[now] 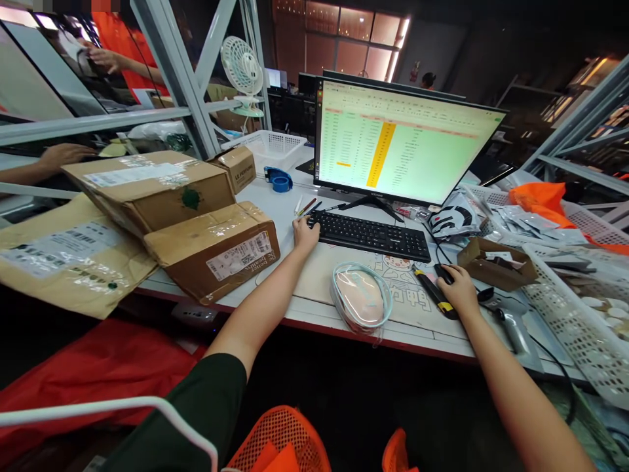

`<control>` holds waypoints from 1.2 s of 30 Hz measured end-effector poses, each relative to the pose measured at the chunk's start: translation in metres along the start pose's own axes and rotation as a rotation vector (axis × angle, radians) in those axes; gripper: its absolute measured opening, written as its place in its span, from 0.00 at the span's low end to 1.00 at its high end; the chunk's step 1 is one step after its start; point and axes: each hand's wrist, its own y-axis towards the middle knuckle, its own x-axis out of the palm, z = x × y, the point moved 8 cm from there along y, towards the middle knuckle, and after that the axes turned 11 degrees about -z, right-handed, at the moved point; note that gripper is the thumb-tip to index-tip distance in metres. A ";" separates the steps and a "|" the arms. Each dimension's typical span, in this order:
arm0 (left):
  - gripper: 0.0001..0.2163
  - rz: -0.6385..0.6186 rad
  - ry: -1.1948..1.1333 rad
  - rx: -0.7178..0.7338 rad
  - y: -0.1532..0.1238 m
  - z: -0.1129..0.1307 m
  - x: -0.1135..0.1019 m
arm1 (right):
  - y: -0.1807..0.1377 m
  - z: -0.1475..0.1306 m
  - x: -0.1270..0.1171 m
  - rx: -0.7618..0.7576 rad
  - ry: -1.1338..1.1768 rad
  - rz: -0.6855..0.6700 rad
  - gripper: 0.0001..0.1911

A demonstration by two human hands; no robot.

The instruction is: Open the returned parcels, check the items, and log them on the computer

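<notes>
My left hand (305, 235) rests at the left end of the black keyboard (373, 234), its fingers bent over the keys and holding nothing. My right hand (459, 288) is wrapped over a black computer mouse (443, 273) on the desk mat. Just left of that hand lies a yellow and black cutter-like tool (432, 292). Between my forearms, a clear pouch with light blue trim (361, 296) lies near the desk's front edge. Behind the keyboard, the monitor (403, 141) shows a spreadsheet with an orange column.
Taped cardboard boxes (216, 252) are stacked at left, beside a blue tape roll (279, 179) and pens. A barcode scanner (514, 328), a small open carton (496, 265) and a white perforated basket (574, 321) crowd the right. A co-worker's hand (105, 59) shows beyond the rack.
</notes>
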 end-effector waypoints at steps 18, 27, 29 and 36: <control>0.24 -0.125 0.311 0.057 -0.014 0.015 0.013 | 0.006 0.016 -0.001 0.114 0.010 0.013 0.29; 0.26 -0.282 0.480 0.222 -0.025 0.027 0.035 | 0.005 0.017 0.005 0.106 0.001 0.008 0.28; 0.26 -0.285 0.500 0.228 -0.025 0.027 0.036 | 0.005 0.016 0.005 0.097 0.001 0.011 0.28; 0.26 -0.286 0.528 0.246 -0.023 0.027 0.038 | 0.001 0.009 0.001 0.094 -0.020 0.006 0.29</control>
